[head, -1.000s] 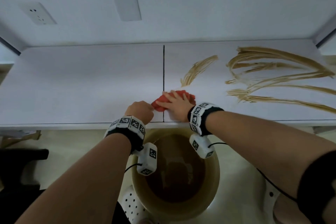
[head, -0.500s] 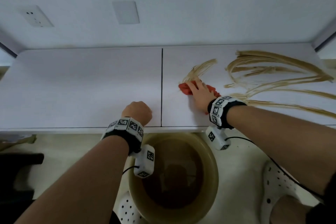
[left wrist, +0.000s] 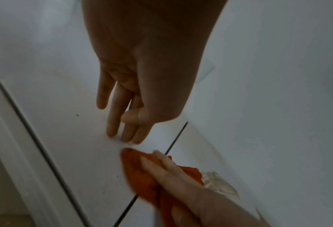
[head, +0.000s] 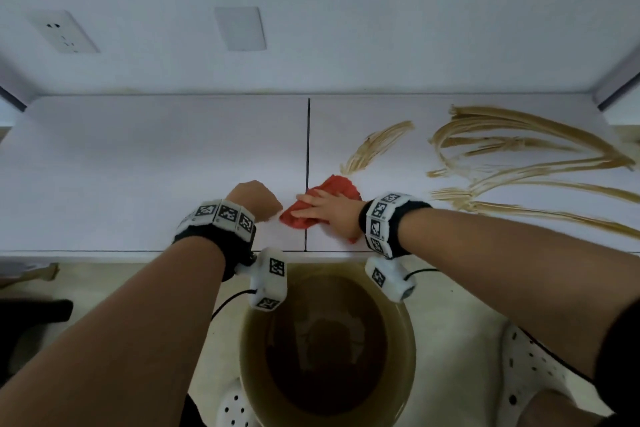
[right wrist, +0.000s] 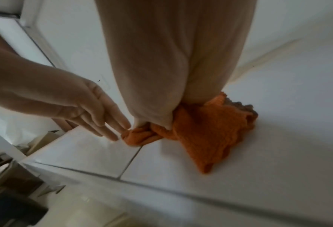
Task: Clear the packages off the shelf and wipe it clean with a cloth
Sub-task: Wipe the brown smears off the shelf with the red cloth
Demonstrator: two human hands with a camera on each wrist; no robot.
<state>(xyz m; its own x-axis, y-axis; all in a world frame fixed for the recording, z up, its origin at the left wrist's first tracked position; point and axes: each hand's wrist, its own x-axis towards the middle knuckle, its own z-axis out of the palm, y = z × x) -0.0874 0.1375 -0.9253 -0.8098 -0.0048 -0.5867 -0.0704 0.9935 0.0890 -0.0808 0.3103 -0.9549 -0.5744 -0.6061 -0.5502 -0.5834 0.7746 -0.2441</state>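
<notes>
A red-orange cloth (head: 334,188) lies bunched on the white shelf (head: 138,166), across the dark seam near the front edge. My right hand (head: 320,210) presses flat on it with straight fingers; in the right wrist view the cloth (right wrist: 210,135) spreads out from under the palm. Just left of the cloth, my left hand (head: 256,199) holds nothing and rests its straight fingertips (left wrist: 122,135) on the shelf. They almost touch the cloth (left wrist: 136,173). Brown smeared streaks (head: 519,156) cover the shelf's right half. No packages are in view.
A round basin (head: 249,357) of brown water stands on the floor below the shelf's front edge. White perforated clogs (head: 533,374) flank it. The back wall carries a socket (head: 64,32) and a blank plate (head: 240,28). A dark object (head: 34,315) sits low at the left.
My right hand slid the cloth out to the near streak and back left to the seam near the front edge. The left hand stayed put.
</notes>
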